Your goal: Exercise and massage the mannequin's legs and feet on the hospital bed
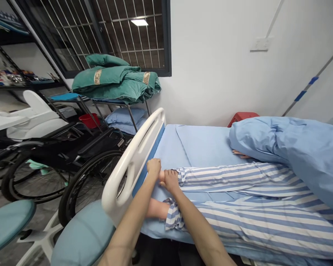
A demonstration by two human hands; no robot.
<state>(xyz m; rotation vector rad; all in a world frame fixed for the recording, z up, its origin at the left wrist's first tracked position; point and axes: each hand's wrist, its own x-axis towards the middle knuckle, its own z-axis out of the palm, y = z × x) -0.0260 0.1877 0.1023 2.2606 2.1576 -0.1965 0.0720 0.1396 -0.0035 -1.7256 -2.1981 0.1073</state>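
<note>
Blue sheeting [205, 144] covered the bed [169, 146]. At its footboard [130, 152] end, my left hand [154, 165] curled over the far foot [162, 175]; my right hand [171, 179] gripped it beside the cuff [181, 176].

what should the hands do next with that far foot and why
Perhaps bend the far foot gently upward with the left hand: that hand is at the foot's end, while the right hand grips beside the striped cuff, seemingly well placed as a brace.
</note>
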